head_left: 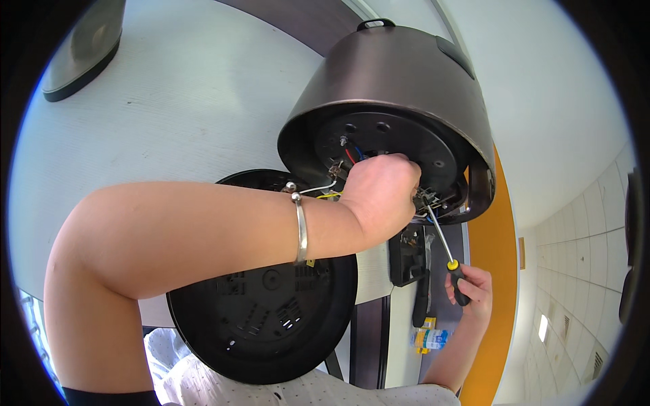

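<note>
An electric cooker body (399,74), dark brownish metal, lies on its side with its opened underside toward me. Inside are a round black plate (420,145), a red wire (350,155) and small metal terminals. My left hand (382,193) reaches into the underside with curled fingers; whatever they grip is hidden behind the hand. My right hand (470,291) grasps a screwdriver (453,267) by its black and yellow handle, its tip at the terminals near the lower right rim. A round black base cover (271,352) with vent slots sits below my left forearm, white and yellow wires running near it.
Under the cooker's rim stands a black box (407,257) of small parts, beside a black-handled tool (421,298). A bottle with a blue label (431,338) is farther down. At the upper left of the pale table (189,88) stands a grey metallic object (88,51).
</note>
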Demonstrator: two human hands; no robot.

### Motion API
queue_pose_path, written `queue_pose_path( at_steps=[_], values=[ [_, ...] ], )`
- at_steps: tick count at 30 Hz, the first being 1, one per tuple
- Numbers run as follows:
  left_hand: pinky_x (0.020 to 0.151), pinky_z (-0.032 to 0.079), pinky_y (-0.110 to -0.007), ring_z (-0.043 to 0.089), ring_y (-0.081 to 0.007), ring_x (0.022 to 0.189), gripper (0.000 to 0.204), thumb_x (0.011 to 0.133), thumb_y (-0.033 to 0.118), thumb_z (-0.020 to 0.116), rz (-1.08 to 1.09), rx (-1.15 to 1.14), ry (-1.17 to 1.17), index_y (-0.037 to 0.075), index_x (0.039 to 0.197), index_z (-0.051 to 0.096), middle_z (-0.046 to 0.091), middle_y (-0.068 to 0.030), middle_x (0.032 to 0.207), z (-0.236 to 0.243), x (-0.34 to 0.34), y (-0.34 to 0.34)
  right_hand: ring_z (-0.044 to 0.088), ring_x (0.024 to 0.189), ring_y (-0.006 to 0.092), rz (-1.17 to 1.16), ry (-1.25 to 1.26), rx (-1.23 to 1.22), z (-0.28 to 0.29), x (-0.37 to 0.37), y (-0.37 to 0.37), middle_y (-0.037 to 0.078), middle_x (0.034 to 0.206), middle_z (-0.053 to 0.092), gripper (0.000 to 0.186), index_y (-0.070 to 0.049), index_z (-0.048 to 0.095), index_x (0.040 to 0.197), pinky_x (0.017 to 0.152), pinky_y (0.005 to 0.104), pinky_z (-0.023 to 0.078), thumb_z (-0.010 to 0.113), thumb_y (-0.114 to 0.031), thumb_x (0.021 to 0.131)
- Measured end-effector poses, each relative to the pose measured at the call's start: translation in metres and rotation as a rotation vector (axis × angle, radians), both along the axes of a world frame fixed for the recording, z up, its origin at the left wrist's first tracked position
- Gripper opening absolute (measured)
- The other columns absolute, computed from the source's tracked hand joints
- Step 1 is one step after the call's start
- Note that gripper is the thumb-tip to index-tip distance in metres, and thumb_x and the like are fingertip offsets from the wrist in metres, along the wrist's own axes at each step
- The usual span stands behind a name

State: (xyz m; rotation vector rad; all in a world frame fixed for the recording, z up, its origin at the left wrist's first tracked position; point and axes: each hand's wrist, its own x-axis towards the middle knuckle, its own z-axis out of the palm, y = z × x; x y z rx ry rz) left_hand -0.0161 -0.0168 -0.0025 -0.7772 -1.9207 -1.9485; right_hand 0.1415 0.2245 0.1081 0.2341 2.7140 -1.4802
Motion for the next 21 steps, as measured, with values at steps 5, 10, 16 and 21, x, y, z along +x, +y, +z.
queue_pose_path(
  at_steps=[5, 10, 16, 21],
  values=[
    [0.067, 0.049, -0.041, 0.060, -0.0340, 0.077, 0.009, 0.072, -0.003, 0.055, 0.018, 0.009, 0.025, 0.000, 0.074, 0.063, 0.062, -0.0136, 0.079, 0.0000, -0.0011, 0.0014, 0.055, 0.050, 0.0176, -0.018, 0.012, 0.016, 0.0004, -0.0027, -0.0013, 0.014, 0.069, 0.061, 0.040, 0.013, 0.061, 0.094, 0.041, 0.0253, 0.041, 0.069, -0.021, 0.073],
    [0.067, 0.049, -0.040, 0.060, -0.0330, 0.077, 0.009, 0.072, -0.003, 0.055, 0.040, -0.004, 0.035, 0.000, 0.074, 0.063, 0.062, -0.0133, 0.079, 0.0013, 0.0017, 0.0045, 0.055, 0.050, 0.0174, -0.024, 0.029, 0.019, -0.0025, -0.0023, 0.0003, 0.014, 0.069, 0.061, 0.038, 0.013, 0.061, 0.094, 0.042, 0.0253, 0.041, 0.068, -0.018, 0.072],
    [0.066, 0.049, -0.040, 0.060, -0.0331, 0.075, 0.007, 0.072, -0.003, 0.057, 0.039, 0.021, 0.077, -0.001, 0.074, 0.063, 0.062, -0.0134, 0.079, 0.0017, 0.0016, 0.0040, 0.055, 0.050, 0.0165, -0.022, 0.059, 0.010, -0.0064, -0.0030, 0.0009, 0.014, 0.067, 0.060, 0.036, 0.012, 0.062, 0.090, 0.042, 0.0246, 0.040, 0.067, -0.018, 0.072],
    [0.065, 0.049, -0.039, 0.060, -0.0334, 0.074, 0.005, 0.072, -0.003, 0.059, 0.035, 0.030, 0.162, -0.002, 0.074, 0.062, 0.062, -0.0149, 0.077, 0.0021, 0.0006, 0.0019, 0.054, 0.049, 0.0150, -0.023, 0.050, 0.025, -0.0047, -0.0031, -0.0031, 0.012, 0.064, 0.059, 0.037, 0.012, 0.062, 0.088, 0.042, 0.0235, 0.038, 0.068, -0.022, 0.073]
  ],
)
